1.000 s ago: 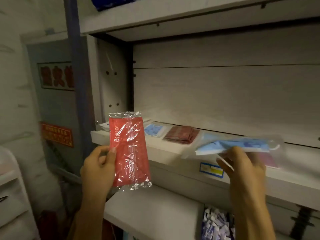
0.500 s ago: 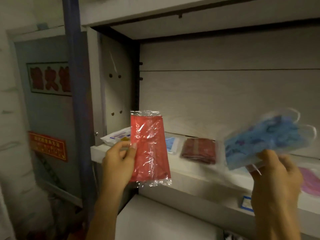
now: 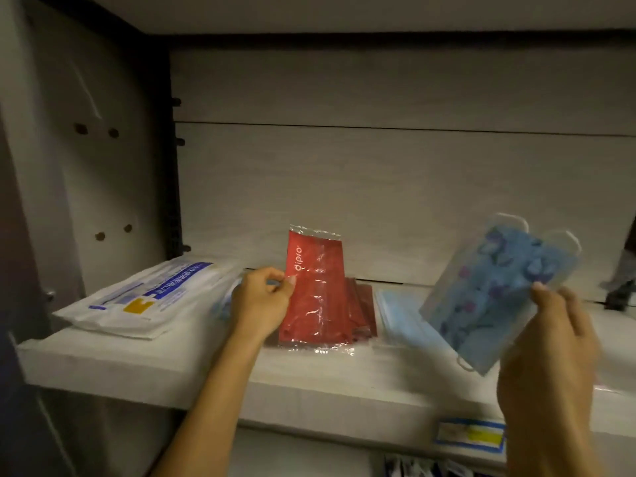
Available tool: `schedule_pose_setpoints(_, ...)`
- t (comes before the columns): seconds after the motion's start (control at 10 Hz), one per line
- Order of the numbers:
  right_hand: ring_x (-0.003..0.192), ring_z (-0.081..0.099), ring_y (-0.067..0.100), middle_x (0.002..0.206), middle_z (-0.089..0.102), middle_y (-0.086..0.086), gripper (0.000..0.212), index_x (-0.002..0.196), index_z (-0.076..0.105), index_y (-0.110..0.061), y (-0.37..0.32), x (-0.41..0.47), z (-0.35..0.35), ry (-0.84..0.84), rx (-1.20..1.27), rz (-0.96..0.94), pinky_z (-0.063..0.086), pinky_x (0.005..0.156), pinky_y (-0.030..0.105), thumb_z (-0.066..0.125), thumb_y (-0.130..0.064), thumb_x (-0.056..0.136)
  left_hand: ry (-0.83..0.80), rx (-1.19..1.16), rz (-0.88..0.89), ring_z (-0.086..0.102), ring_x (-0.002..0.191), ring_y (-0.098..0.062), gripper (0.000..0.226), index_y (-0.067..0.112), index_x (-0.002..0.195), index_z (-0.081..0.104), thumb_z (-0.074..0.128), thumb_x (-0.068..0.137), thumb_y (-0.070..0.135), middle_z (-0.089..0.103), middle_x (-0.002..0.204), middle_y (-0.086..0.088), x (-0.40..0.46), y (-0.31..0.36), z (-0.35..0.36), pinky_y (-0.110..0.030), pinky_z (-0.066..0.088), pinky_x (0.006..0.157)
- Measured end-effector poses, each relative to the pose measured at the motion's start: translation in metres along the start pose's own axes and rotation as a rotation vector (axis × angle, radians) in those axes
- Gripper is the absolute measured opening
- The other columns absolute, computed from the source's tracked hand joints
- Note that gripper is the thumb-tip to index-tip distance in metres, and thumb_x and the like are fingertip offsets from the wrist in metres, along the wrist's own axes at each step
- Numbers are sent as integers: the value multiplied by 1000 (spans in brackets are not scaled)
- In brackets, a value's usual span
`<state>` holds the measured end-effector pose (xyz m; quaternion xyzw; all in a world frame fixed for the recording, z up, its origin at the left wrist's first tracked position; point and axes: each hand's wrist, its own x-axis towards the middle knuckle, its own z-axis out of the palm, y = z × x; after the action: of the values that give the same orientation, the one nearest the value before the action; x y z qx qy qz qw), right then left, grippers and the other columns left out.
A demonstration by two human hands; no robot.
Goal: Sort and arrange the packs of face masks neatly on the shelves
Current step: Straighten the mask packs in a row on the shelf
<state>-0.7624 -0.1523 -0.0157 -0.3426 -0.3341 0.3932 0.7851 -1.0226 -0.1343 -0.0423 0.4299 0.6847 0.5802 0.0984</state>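
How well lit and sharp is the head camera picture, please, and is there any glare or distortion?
Head view: dim, warm light; glare streaks on the red pack's clear wrapper; the patterned blue pack and right hand slightly soft; wide-angle bending at the cabinet's left wall.

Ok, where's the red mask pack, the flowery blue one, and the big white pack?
red mask pack (image 3: pixel 315 287): head view, middle of its front.
flowery blue pack (image 3: pixel 495 290): head view, centre of the printed mask.
big white pack (image 3: pixel 144 297): head view, its labelled top face.
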Motion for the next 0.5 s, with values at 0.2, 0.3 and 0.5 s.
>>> schedule_pose_setpoints(0.2, 99, 60, 13, 96, 65, -6, 11, 87, 62, -29, 4, 5, -4, 18, -91, -66, 50, 82, 37, 57, -36, 93, -78, 165, 1, 63, 92, -24, 16, 17, 92, 70, 67, 86, 32, 71, 95, -4, 17, 8, 17, -27, 46, 79)
schedule_pose_setpoints(0.3, 97, 59, 10, 93, 65, -8, 10, 87, 64, -26, -1, 5, -5, -3, -134, -76, 49, 85, 37, 58, -32, 92, -121, 291, 10, 63, 99, -27, 17, 25, 74, 62, 66, 86, 37, 69, 95, -2, 23, 10, 22, -35, 49, 88)
schedule_pose_setpoints(0.5, 97, 57, 6, 99, 63, -7, 25, 116, 60, -25, -5, 5, -3, 0, -143, -84, 45, 83, 32, 60, -20, 92, -237, 512, 7, 56, 111, -31, 35, 21, 106, 59, 60, 87, 50, 59, 122, -8, 23, 14, 21, -35, 45, 89)
